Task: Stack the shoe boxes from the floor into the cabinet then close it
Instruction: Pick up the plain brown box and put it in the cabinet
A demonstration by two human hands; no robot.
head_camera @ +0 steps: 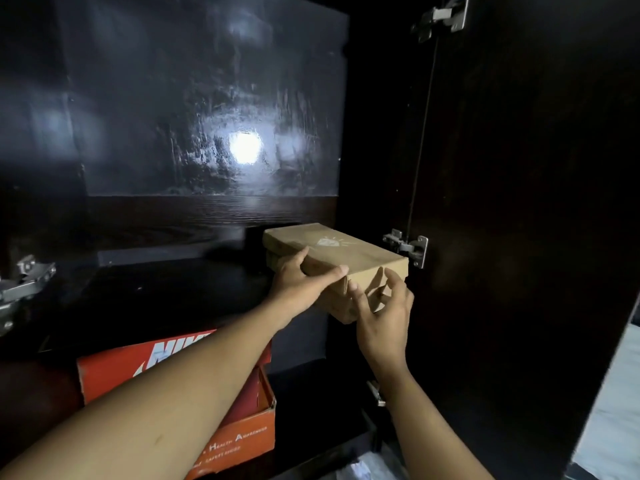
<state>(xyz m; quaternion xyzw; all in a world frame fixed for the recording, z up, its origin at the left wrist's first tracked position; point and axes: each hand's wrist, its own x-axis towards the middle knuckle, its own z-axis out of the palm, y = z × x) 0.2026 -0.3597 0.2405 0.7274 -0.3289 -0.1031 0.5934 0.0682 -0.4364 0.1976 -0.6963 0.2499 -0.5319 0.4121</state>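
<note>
A brown cardboard shoe box (349, 252) with a pale diamond mark on its lid lies on the dark upper shelf (156, 292) of the cabinet, at its right end, its near end jutting past the shelf edge. My left hand (301, 282) grips the box's near left corner, thumb on the lid. My right hand (382, 317) holds the box's near end, fingers curled against its front face. An orange Nike shoe box (242, 434) sits on the shelf below, partly hidden by my left forearm.
The cabinet's right door (526, 202) stands open, with metal hinges (408, 245) right beside the brown box. Another hinge (24, 282) shows at the left edge. The cabinet's glossy back wall (207, 116) reflects a light. Pale items (367, 465) lie low at the bottom.
</note>
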